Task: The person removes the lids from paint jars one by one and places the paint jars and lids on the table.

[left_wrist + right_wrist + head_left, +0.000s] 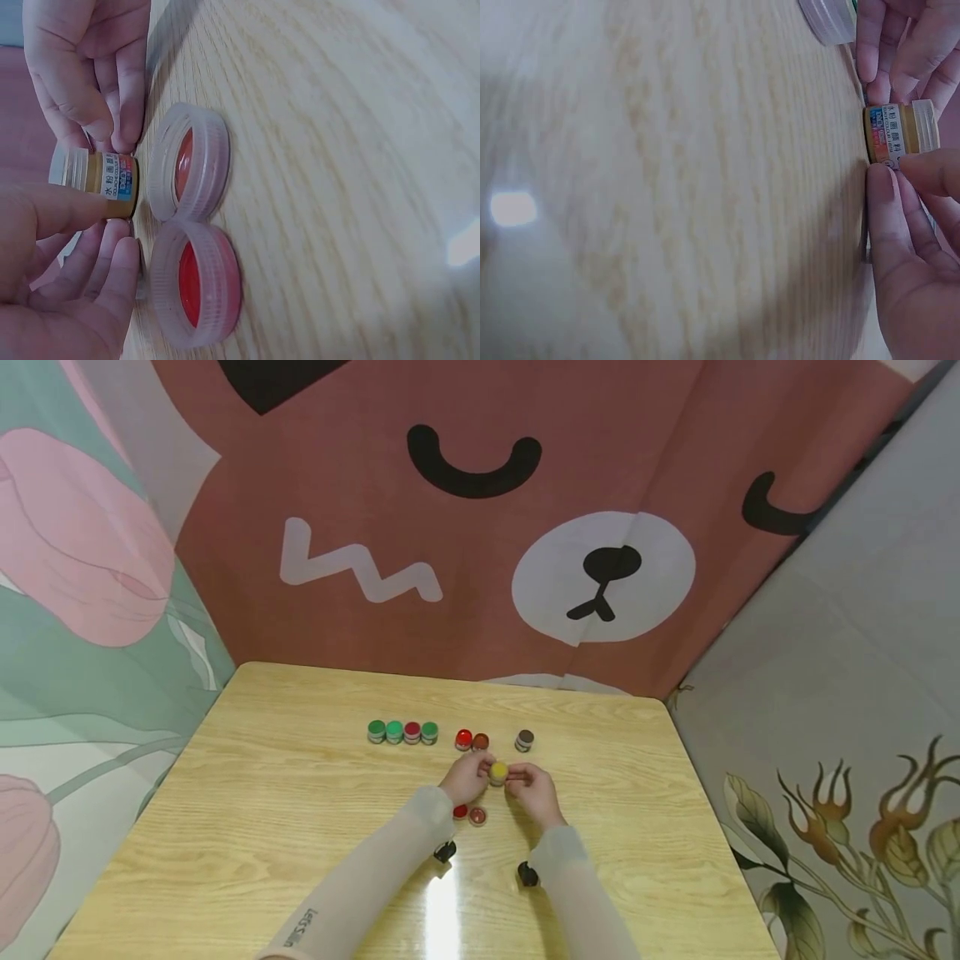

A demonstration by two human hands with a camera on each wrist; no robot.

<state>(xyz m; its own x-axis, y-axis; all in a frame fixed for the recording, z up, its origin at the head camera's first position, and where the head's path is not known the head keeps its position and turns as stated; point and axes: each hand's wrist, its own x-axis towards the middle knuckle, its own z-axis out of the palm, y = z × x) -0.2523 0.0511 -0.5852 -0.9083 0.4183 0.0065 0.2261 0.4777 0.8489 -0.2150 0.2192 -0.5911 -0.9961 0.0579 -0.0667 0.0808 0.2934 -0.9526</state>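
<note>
Left hand (465,779) and right hand (536,792), partly curled, pinch a yellow jar (498,772) between them.

A bear-face hanging (480,568), a flower-print hanging (90,543) and a plant-print hanging (847,693) are screening three sides of a wood-grain bench (300,793), forming a work booth; the building type is not showing.

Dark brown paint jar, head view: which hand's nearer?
Right: the right hand is just in front of the dark brown paint jar; the left hand is farther off, front-left of it.
</note>
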